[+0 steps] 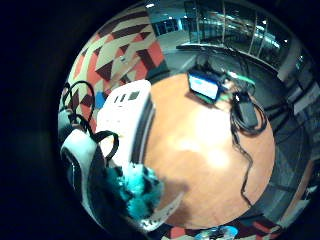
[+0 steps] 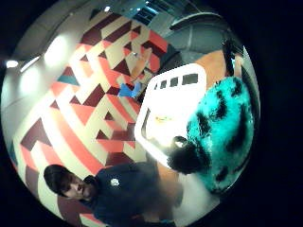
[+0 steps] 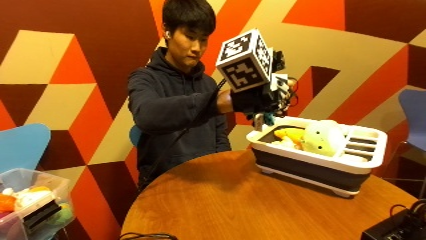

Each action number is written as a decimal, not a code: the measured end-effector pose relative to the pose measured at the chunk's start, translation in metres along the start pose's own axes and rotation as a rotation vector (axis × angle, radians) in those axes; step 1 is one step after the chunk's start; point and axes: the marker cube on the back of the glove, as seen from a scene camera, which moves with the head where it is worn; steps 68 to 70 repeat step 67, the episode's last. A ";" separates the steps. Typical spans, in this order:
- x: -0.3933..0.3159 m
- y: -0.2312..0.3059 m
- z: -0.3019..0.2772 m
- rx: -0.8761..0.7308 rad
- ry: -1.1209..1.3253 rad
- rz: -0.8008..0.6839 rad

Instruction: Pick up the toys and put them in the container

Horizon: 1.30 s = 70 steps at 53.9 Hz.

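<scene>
Resting at lower centre of the outside view, the round wooden worktop point(image 3: 219, 200) carries a white-rimmed, dark-walled container point(image 3: 319, 167) at its right. Inside lie a pale round plush toy point(image 3: 324, 137) and a yellow toy point(image 3: 289, 134). Above the container's near-left corner, the gloved hand point(image 3: 256, 100) is closed around a teal, black-spotted plush toy point(image 2: 222, 127), raised clear of the rim.

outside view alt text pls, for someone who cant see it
A person's gloved right hand holds a teal toy above a white and grey container on a round wooden table. A pale yellow plush and an orange toy already lie inside.
</scene>
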 end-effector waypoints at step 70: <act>0.004 0.077 -0.027 0.008 0.170 -0.040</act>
